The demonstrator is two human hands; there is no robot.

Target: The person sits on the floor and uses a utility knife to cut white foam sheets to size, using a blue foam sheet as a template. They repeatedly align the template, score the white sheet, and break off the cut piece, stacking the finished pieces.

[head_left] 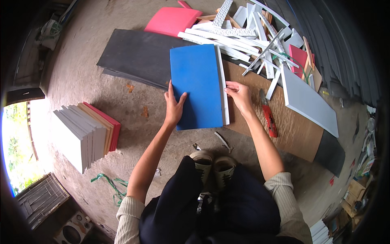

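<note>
A: Where's the blue panel (197,86) sitting?

B: Flat on the floor (81,81), its far end lapping over the near edge of the dark grey sheet (134,55) and its right side over the left end of the brown board (284,122). A white strip (223,87) runs along its right edge, touching it.

A: And the hands?

B: The left hand (174,106) is spread flat on the panel's near left edge, fingers on top, thumb splayed out; an open grip that presses rather than grasps. The right hand (240,95) rests its fingertips against the white strip, fingers loosely curled, closed on nothing that I can see.

A: What could go wrong?

B: The red utility knife (268,114) lies on the brown board just beside the right wrist. I can't tell if its blade is out; if so, a careless sweep of that hand could catch it. The strip is only held by fingertip pressure, so I'd judge it could slip off line. The heap of white offcuts (243,36) at the far end crowds the panel and could snag it

A: Anything else close by?

B: A stack of white, tan and red panels (87,132) stands on edge on the floor, well to the left
</note>
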